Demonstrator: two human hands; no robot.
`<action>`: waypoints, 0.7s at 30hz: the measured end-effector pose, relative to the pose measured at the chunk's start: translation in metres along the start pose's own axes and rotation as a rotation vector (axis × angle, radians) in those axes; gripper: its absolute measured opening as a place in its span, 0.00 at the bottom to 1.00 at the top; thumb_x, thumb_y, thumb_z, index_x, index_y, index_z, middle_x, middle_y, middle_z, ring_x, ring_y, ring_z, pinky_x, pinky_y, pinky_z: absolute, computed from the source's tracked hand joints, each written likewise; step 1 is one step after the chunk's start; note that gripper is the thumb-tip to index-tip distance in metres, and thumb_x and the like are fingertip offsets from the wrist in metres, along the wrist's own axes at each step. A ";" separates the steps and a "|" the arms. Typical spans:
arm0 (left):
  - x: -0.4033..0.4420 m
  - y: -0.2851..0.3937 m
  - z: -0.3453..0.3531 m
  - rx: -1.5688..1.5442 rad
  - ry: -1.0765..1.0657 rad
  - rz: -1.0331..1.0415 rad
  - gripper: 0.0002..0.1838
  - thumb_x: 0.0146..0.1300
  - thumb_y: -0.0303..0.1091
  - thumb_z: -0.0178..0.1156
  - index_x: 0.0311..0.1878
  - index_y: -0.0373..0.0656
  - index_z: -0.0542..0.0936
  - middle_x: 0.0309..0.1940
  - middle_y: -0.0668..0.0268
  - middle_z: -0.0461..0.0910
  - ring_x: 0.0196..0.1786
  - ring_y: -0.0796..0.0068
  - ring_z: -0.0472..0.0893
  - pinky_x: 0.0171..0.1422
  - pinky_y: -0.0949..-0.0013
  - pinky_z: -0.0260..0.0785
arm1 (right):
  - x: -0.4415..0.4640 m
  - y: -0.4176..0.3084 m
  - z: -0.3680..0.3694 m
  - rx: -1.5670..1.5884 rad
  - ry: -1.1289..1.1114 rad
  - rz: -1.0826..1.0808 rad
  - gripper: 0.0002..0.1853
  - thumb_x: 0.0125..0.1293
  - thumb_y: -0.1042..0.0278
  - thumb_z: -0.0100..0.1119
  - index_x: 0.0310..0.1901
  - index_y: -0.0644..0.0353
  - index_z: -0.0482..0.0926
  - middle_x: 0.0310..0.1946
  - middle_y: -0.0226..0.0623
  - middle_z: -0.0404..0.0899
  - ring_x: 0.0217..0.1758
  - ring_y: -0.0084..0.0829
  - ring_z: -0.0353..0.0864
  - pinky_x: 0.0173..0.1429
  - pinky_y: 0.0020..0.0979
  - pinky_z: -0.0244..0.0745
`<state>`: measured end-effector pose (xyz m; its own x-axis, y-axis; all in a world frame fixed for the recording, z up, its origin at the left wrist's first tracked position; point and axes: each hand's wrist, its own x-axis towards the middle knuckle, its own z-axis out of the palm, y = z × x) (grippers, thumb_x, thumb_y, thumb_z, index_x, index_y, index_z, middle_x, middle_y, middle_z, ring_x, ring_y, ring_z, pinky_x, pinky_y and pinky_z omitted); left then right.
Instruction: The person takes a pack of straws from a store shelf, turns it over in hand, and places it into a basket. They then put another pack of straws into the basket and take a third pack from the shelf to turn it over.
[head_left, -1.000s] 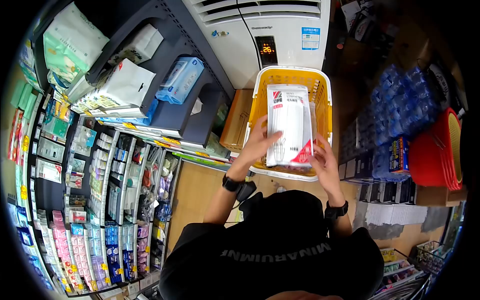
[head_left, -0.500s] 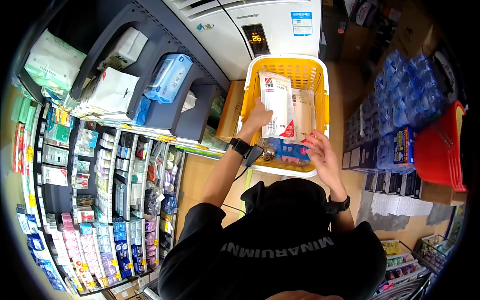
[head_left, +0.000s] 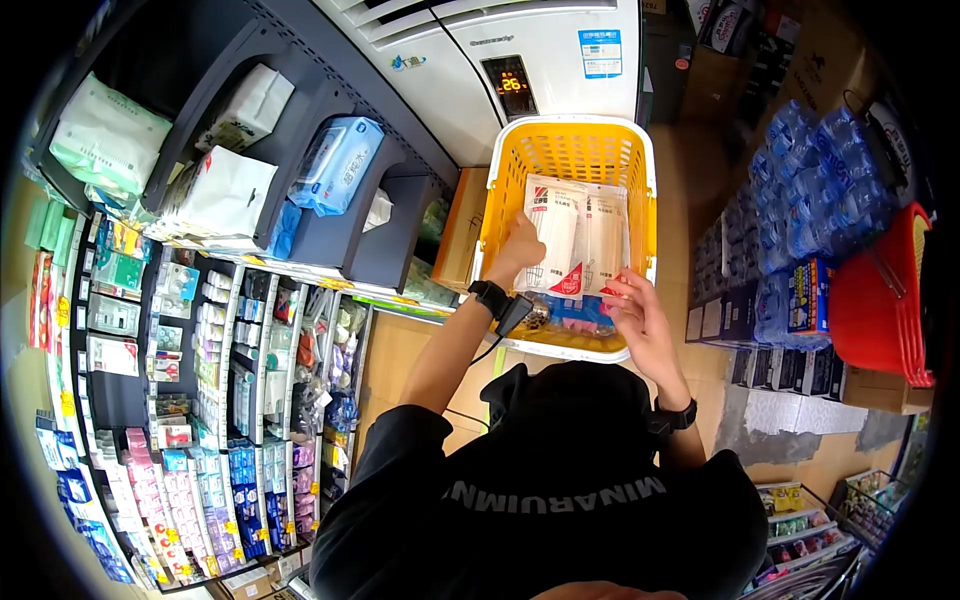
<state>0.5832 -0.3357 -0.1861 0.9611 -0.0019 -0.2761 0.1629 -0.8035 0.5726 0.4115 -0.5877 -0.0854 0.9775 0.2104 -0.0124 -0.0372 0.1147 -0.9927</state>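
A yellow basket with a white rim (head_left: 648, 170) stands in front of me. Inside it a white packet (head_left: 556, 225) lies beside a second, tan-and-white packet (head_left: 604, 235), over a blue and pink package (head_left: 583, 315) and a round metallic item (head_left: 537, 315). My left hand (head_left: 522, 247) is at the left edge of the white packet, fingers curled round that edge. My right hand (head_left: 640, 318) touches the lower right corner of the tan packet, its fingertips close together there.
A white air conditioner (head_left: 550, 75) rises behind the basket. Shelves (head_left: 390, 260) with tissue packs are at the left. Blue bottle packs (head_left: 815, 190) and red stacked baskets (head_left: 880, 310) stand at the right. A cardboard box (head_left: 462, 235) is left of the basket.
The white packet has gone lower into the basket, beside the tan one, which has come into view. My left hand has moved up along its edge; the view has shifted slightly.
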 end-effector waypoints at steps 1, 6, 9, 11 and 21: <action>-0.003 0.006 -0.001 0.000 0.000 0.001 0.45 0.58 0.31 0.61 0.72 0.20 0.49 0.65 0.37 0.66 0.69 0.46 0.70 0.70 0.55 0.67 | 0.000 0.000 0.000 0.000 0.001 0.000 0.29 0.71 0.79 0.52 0.72 0.61 0.57 0.63 0.48 0.72 0.63 0.37 0.77 0.66 0.35 0.73; -0.018 0.035 -0.006 0.131 -0.270 0.119 0.63 0.46 0.47 0.77 0.73 0.22 0.46 0.74 0.32 0.48 0.78 0.37 0.49 0.81 0.52 0.47 | 0.001 0.003 0.000 -0.002 0.009 0.010 0.30 0.72 0.78 0.52 0.73 0.61 0.56 0.62 0.48 0.72 0.62 0.37 0.77 0.66 0.36 0.73; -0.011 0.022 0.004 0.156 -0.294 0.112 0.65 0.45 0.49 0.77 0.74 0.23 0.46 0.74 0.30 0.47 0.79 0.37 0.47 0.81 0.53 0.46 | 0.002 0.002 0.000 -0.001 0.009 0.013 0.30 0.72 0.78 0.52 0.73 0.61 0.56 0.62 0.48 0.72 0.62 0.37 0.77 0.66 0.35 0.72; -0.002 0.013 0.013 0.193 -0.285 0.110 0.65 0.45 0.49 0.77 0.75 0.23 0.45 0.75 0.30 0.46 0.79 0.36 0.47 0.81 0.52 0.46 | 0.002 0.001 0.001 -0.002 0.012 0.018 0.30 0.72 0.78 0.52 0.73 0.61 0.56 0.62 0.48 0.72 0.62 0.37 0.77 0.66 0.35 0.72; 0.015 0.006 0.034 0.373 -0.256 0.012 0.66 0.48 0.46 0.77 0.77 0.26 0.41 0.77 0.34 0.43 0.80 0.38 0.47 0.82 0.54 0.48 | 0.001 0.000 0.006 -0.072 0.000 0.012 0.28 0.72 0.78 0.53 0.71 0.62 0.60 0.62 0.46 0.74 0.61 0.35 0.77 0.65 0.34 0.73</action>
<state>0.5915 -0.3608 -0.2127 0.8686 -0.1224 -0.4801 0.0152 -0.9620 0.2726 0.4108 -0.5813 -0.0846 0.9772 0.2109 -0.0239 -0.0336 0.0425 -0.9985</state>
